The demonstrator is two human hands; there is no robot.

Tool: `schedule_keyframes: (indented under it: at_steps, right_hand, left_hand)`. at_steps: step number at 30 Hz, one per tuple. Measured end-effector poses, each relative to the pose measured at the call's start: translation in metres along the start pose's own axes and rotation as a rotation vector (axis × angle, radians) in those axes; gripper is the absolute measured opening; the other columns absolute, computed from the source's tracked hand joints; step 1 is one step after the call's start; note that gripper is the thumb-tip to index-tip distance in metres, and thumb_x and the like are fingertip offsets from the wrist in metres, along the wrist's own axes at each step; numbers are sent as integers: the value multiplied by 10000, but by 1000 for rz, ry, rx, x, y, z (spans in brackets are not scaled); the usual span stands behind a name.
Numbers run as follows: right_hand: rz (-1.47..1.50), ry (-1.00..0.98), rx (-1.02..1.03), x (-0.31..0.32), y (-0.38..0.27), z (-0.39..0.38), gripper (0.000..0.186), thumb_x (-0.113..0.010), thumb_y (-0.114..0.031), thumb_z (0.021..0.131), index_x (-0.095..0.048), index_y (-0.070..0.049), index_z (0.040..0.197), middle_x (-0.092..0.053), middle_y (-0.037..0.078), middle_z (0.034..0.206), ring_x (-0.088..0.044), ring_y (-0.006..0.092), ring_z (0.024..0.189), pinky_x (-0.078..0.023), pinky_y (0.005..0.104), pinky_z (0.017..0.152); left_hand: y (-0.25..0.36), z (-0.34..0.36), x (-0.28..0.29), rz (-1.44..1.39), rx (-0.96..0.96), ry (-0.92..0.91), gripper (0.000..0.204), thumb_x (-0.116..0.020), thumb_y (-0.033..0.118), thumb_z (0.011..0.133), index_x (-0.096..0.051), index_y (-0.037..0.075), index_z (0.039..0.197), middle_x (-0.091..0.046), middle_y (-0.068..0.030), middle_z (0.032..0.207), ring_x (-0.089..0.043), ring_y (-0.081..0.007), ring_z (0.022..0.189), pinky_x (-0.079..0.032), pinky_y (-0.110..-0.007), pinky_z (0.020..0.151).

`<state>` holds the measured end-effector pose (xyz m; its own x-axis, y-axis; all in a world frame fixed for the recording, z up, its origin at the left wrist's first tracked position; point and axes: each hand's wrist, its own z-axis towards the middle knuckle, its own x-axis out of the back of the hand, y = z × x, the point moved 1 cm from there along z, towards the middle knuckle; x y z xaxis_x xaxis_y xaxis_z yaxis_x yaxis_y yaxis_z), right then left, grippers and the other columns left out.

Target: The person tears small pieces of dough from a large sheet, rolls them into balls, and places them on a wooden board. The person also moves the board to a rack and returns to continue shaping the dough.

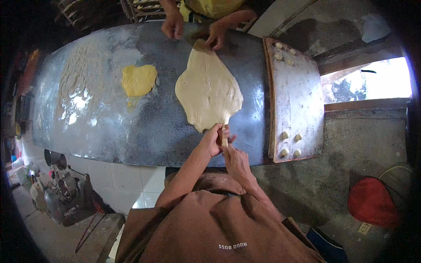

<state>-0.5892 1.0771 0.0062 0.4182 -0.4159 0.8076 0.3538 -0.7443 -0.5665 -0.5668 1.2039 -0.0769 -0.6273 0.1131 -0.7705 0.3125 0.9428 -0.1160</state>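
Note:
A large pale sheet of dough (208, 87) lies spread on the dark metal worktop (109, 131), its near end drawn into a narrow strip. My left hand (213, 141) is closed on that strip at the worktop's near edge. My right hand (237, 160) is just below and right of it, fingers curled at the strip's lower end, partly hidden. At the far end, a co-worker's hand (215, 36) pinches the dough's tip, and their other hand (173, 26) hangs at the table's far edge. A yellow, fatty-looking patch (138, 80) lies left of the dough.
A metal baking sheet (294, 105) with several small dough balls (285, 135) lies at the worktop's right end. A greasy smear (79, 70) covers the left end. A machine (61, 197) stands low at the left; a red object (372, 199) is on the right.

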Motion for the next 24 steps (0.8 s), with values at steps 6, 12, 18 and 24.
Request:
schedule_keyframes:
  at_steps: [6, 12, 18, 24]
  right_hand:
    - [928, -462, 140, 65, -20, 9, 262, -610, -213, 981, -649, -26, 1160, -646, 50, 977, -609, 142, 918, -506, 330, 778]
    - [1207, -767, 57, -42, -18, 106, 160, -590, -192, 993, -624, -37, 984, -612, -7, 872, -591, 121, 860, -490, 293, 738]
    - [489, 2, 455, -26, 25, 27, 153, -572, -208, 982, -576, -64, 933, -559, 88, 928, -547, 247, 922, -435, 398, 818]
    - [-340, 396, 147, 5, 113, 16, 204, -676, -218, 882, -579, -73, 987, -498, 148, 1012, -465, 340, 983, -365, 453, 857]
  left_hand:
    - [7, -6, 51, 793, -341, -9, 281, -522, 311, 996, -575, 41, 937, -449, -19, 640, -484, -204, 553, -466, -387, 593]
    - [-17, -102, -6, 2197, -454, 116, 333, -537, 308, 976, -572, -13, 894, -614, -189, 826, -608, -402, 863, -474, -543, 762]
    - [3, -189, -63, 2112, -1038, -121, 199, -523, 230, 963, -560, 39, 923, -646, -136, 990, -561, -341, 1092, -310, -603, 1060]
    - [127, -124, 134, 2416, -1342, 535, 281, -540, 235, 1000, -467, 2, 1139, -531, -214, 1176, -488, -376, 1143, -294, -574, 1066]
